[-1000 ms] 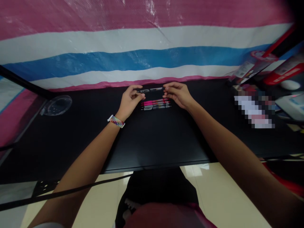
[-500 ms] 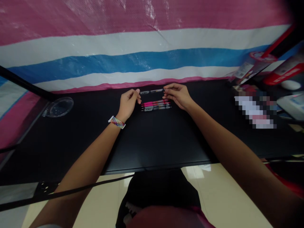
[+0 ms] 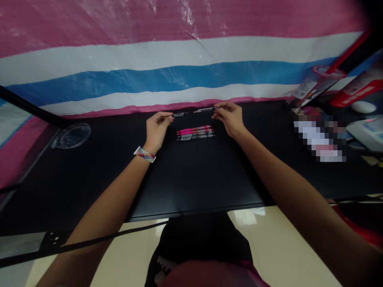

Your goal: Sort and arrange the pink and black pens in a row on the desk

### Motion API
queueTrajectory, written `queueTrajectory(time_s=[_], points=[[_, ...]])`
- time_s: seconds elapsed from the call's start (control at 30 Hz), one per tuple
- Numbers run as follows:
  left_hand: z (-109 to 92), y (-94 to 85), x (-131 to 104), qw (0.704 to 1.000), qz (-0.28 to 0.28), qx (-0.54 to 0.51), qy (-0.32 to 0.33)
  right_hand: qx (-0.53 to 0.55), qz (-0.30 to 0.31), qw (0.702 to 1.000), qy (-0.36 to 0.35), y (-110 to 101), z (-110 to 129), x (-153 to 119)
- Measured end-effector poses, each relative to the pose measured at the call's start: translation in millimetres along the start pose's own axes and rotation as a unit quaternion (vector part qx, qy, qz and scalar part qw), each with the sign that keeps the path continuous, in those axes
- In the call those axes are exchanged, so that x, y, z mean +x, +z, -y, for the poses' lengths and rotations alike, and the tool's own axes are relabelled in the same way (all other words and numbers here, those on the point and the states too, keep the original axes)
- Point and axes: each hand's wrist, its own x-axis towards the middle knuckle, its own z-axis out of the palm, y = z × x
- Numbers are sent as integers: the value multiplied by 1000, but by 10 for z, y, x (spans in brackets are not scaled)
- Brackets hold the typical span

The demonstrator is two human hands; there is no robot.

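Observation:
Between the fingertips of my left hand (image 3: 157, 129) is a dark pen cap (image 3: 180, 114) with a grey clip. My right hand (image 3: 229, 117) pinches the pen body (image 3: 204, 109), whose bare end points left toward the cap. A gap separates the two parts, and both are held over the back of the black desk. Below them lie several pens side by side, a pink-capped pen (image 3: 187, 131) among them and a grey-capped pen (image 3: 186, 138) nearest me. A colourful woven band (image 3: 144, 154) is around my left wrist.
A clear plastic lid or dish (image 3: 74, 135) lies at the left on the black desk (image 3: 191, 179). On the right stand a clear cup (image 3: 314, 81) and a red bottle (image 3: 353, 91), with a white rounded object (image 3: 363, 107) nearby. A striped plastic sheet (image 3: 167, 79) hangs behind.
The cap and pen body have come apart. My left hand has moved slightly left with the cap, my right hand slightly right with the body. The row of pens lies as before.

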Motion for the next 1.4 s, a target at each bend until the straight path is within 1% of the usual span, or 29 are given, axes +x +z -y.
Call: queueTrajectory(time_s=[0.2,0.37,0.43,0.5,0.57,0.63,0.73,0.8,0.87,0.93,1.0,1.07,1.17,1.23,1.3,1.4], points=[[26,-4,1,1000,-5,17,26,3,-11,1000,-6,-16,-13,19],[-21,-2,-16,1000,-6,9,10,-4,-22,1000,-10,-46,-30,41],[-79,6,-33,1000,3,14,-8,5,-2,1000,-5,-42,-33,24],[-142,14,-49,999,36,31,-21,15,46,999,4,-25,-30,-9],[-194,19,-62,996,68,52,-17,22,89,996,12,-4,-22,-45],[-228,20,-70,993,88,74,0,28,102,994,15,9,-13,-69],[-251,24,-79,989,111,93,25,34,101,994,18,6,1,-75],[-256,33,-85,990,114,77,37,39,100,994,26,-4,10,-72],[-253,46,-89,992,110,39,44,42,101,993,37,-7,21,-74],[-244,57,-88,993,114,-4,33,43,106,993,43,-2,34,-85],[-230,60,-82,991,128,-23,15,43,112,992,44,10,46,-99],[-215,56,-74,992,125,-16,27,44,115,991,43,21,53,-111],[-195,52,-68,993,94,12,67,44,110,992,42,30,52,-116],[-189,55,-71,994,82,20,64,45,109,992,41,31,45,-111],[-193,60,-77,995,83,20,52,48,109,992,40,30,35,-103],[-228,67,-88,994,75,23,71,59,107,992,38,26,15,-91]])
